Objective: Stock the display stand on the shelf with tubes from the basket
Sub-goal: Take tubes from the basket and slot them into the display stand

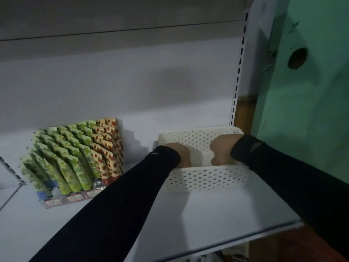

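Both hands [202, 154] reach inside the basket [207, 178]; tube labels [75, 159] unreadable.

No lettering could be read anywhere. The tubes [75, 159] in the display stand [71, 199] carried printed patterns, green on most and red on those at the right, but no words showed. Small label cards [74, 197] along the stand's front edge bore markings too blurred to make out.
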`<state>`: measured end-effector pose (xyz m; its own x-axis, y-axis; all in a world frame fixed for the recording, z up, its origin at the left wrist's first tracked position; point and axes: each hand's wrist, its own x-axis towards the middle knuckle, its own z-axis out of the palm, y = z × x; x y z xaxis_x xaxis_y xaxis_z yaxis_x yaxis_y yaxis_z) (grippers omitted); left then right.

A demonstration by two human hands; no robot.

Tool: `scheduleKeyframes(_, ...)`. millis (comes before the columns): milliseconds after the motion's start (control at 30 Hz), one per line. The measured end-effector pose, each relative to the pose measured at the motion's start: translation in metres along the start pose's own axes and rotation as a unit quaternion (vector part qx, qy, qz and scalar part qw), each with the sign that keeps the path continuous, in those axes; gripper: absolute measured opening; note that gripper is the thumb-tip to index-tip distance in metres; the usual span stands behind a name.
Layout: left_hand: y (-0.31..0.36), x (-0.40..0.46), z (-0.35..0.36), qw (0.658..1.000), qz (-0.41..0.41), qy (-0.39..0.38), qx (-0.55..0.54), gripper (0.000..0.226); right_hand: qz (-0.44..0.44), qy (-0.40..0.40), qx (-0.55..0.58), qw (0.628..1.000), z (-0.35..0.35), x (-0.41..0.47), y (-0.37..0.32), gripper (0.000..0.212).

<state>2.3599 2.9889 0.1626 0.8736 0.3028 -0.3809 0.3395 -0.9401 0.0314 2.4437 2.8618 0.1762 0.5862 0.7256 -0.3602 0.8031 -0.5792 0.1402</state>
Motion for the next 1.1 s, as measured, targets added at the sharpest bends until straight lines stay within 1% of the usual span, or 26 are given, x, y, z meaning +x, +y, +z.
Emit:
scheduleKeyframes(67,0.002,-0.001,0.002,1.0,0.001,0.008,-0.006,0.048,0.005,-0.036,0.012,0.999,0.003,0.004,-0.002,0.034)
scheduleKeyframes(100,0.0,0.0,0.004,1.0,0.003,0.015,-0.014,0.051,0.006,-0.027,0.021,0.999,0.006,0.007,-0.001,0.035)
scheduleKeyframes(167,-0.005,0.002,0.007,0.998,0.013,0.039,-0.052,0.065,0.0,0.016,0.045,0.999,0.008,0.012,0.002,0.039)
scheduleKeyframes(233,-0.009,0.005,0.01,0.994,0.021,0.062,-0.092,0.075,-0.007,0.041,0.085,0.995,0.008,0.015,0.006,0.049)
scheduleKeyframes(300,-0.011,0.007,0.01,0.992,0.029,0.072,-0.104,0.076,-0.013,0.035,0.098,0.995,0.009,0.014,0.006,0.062)
scheduleKeyframes(367,-0.009,0.006,0.01,0.991,0.029,0.07,-0.114,0.077,-0.01,0.026,0.092,0.995,0.012,0.016,0.005,0.063)
scheduleKeyframes(433,-0.008,0.005,0.01,0.993,0.026,0.059,-0.101,0.069,-0.005,0.023,0.09,0.996,0.015,0.019,0.005,0.055)
scheduleKeyframes(467,-0.007,0.003,0.01,0.994,0.024,0.055,-0.095,0.063,-0.004,0.024,0.091,0.996,0.015,0.018,0.005,0.055)
scheduleKeyframes(533,-0.007,0.001,0.009,0.992,0.017,0.07,-0.103,0.048,0.001,0.035,0.125,0.992,0.012,0.013,0.006,0.067)
scheduleKeyframes(567,-0.007,0.001,0.007,0.989,0.014,0.085,-0.124,0.038,0.005,0.046,0.159,0.986,0.01,0.009,0.008,0.073)
scheduleKeyframes(600,-0.009,0.001,0.006,0.98,0.012,0.098,-0.171,0.03,0.007,0.06,0.199,0.978,0.007,0.004,0.009,0.076)
scheduleKeyframes(633,-0.011,0.002,0.005,0.963,0.012,0.107,-0.247,0.027,0.007,0.078,0.235,0.969,0.004,0.0,0.011,0.076)
scheduleKeyframes(700,-0.012,0.0,0.003,0.902,0.014,0.109,-0.417,0.022,-0.001,0.112,0.323,0.94,-0.002,-0.008,0.014,0.072)
scheduleKeyframes(733,-0.012,-0.002,0.001,0.868,0.019,0.115,-0.483,0.013,-0.007,0.125,0.393,0.911,-0.006,-0.012,0.016,0.07)
scheduleKeyframes(767,-0.011,-0.004,-0.001,0.832,0.027,0.12,-0.541,0.003,-0.012,0.136,0.47,0.872,-0.01,-0.015,0.018,0.068)
scheduleKeyframes(833,-0.009,-0.007,-0.004,0.764,0.049,0.108,-0.634,0.009,-0.017,0.143,0.604,0.784,-0.016,-0.02,0.019,0.064)
scheduleKeyframes(867,-0.009,-0.008,-0.006,0.745,0.064,0.091,-0.658,0.006,-0.021,0.144,0.646,0.749,-0.018,-0.021,0.018,0.061)
scheduleKeyframes(900,-0.008,-0.01,-0.007,0.738,0.082,0.072,-0.666,0.008,-0.024,0.145,0.67,0.728,-0.019,-0.021,0.016,0.059)
scheduleKeyframes(967,-0.007,-0.011,-0.008,0.751,0.133,0.049,-0.645,0.019,-0.033,0.147,0.687,0.711,-0.019,-0.021,0.01,0.057)
scheduleKeyframes(1033,-0.005,-0.013,-0.008,0.77,0.151,0.06,-0.617,0.03,-0.043,0.143,0.705,0.693,-0.018,-0.019,0.005,0.051)
scheduleKeyframes(1100,-0.004,-0.015,-0.007,0.784,0.145,0.084,-0.598,0.034,-0.052,0.144,0.72,0.677,-0.017,-0.019,0.003,0.045)
